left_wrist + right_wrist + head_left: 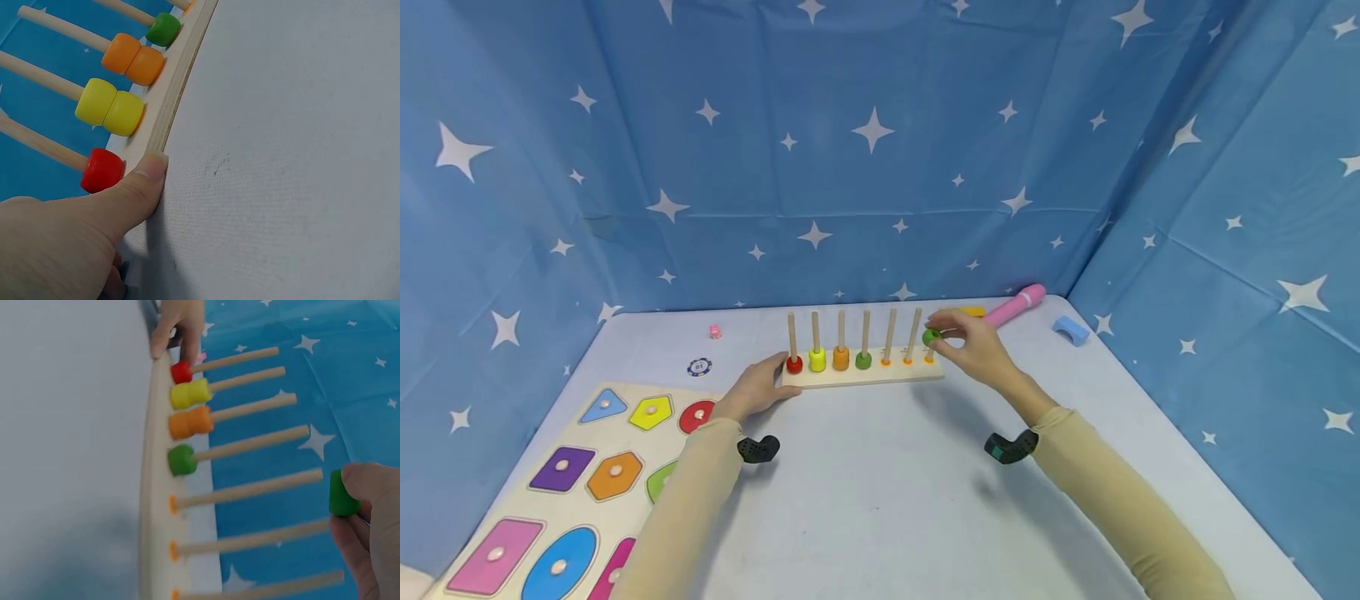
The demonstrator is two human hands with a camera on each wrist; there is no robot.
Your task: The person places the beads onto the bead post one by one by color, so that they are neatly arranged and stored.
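A wooden peg board [865, 377] with a row of several upright pegs stands at the middle of the table. One red bead [102, 170], two yellow beads [110, 106], two orange beads [134, 59] and one green bead [182, 460] sit on its first pegs from the left; the others hold no beads. My left hand [756, 388] grips the board's left end, thumb along the front edge. Between thumb and fingers, my right hand [973, 346] pinches another green bead [342, 495], raised near the tops of the right-hand pegs.
A shape puzzle board [576, 433] with knobbed pieces lies at the left. Behind it are a poker chip [699, 367] and a small pink object [715, 332]. A pink microphone-like toy [1017, 306], a yellow piece [973, 312] and a blue arch block [1071, 330] lie back right.
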